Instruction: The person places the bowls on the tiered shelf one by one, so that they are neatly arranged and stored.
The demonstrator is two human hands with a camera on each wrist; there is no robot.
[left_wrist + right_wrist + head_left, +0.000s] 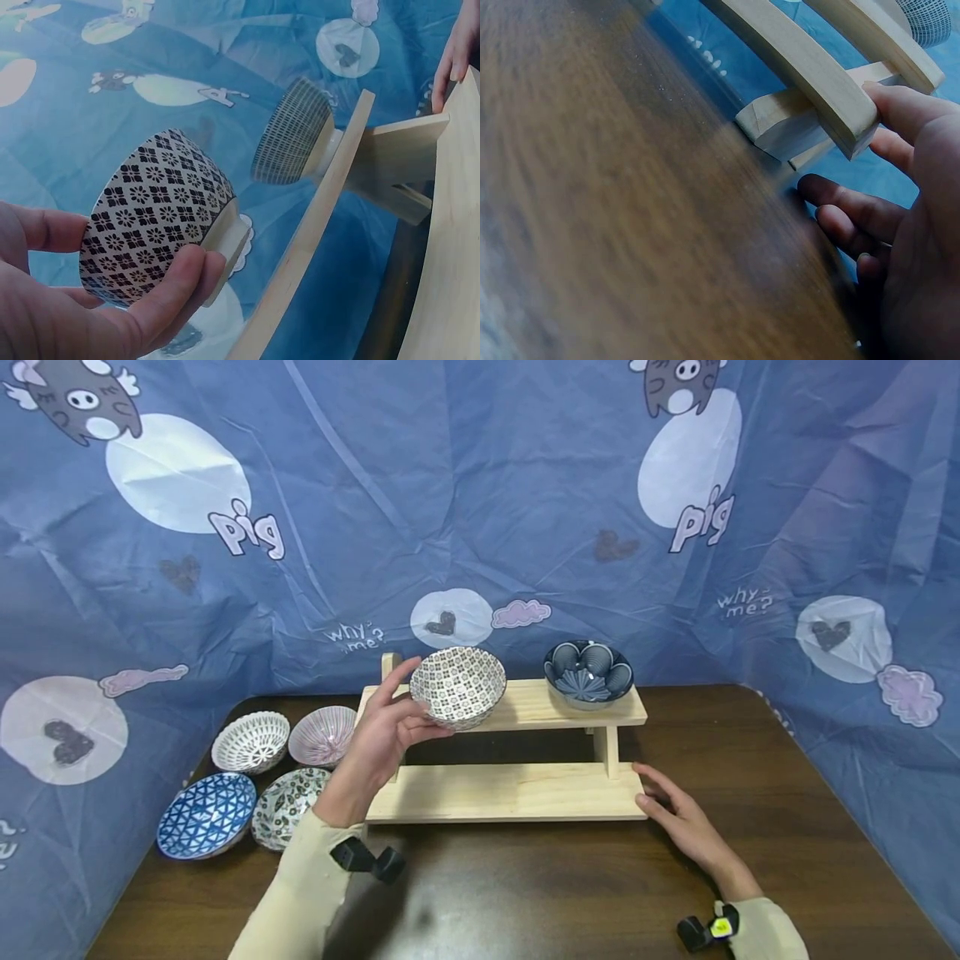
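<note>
My left hand (386, 727) holds a small bowl (459, 689) by its left side, with the thumb and fingers on its outer wall. The bowl has a dark flower pattern on white, and it is tilted with its inside toward the head camera. In the left wrist view this bowl (161, 217) is apart from the upper board of a two-step wooden shelf (510, 793). A dark blue bowl (588, 675) stands on the right part of that upper board. My right hand (686, 822) touches the right end of the lower board, fingers loosely bent.
Several bowls stand on the brown table (525, 893) at the left: a white one (251, 742), a pink-striped one (322, 737), a blue triangle-patterned one (206, 816) and a green leaf-patterned one (288, 806). A blue printed cloth (510, 510) hangs behind and at both sides.
</note>
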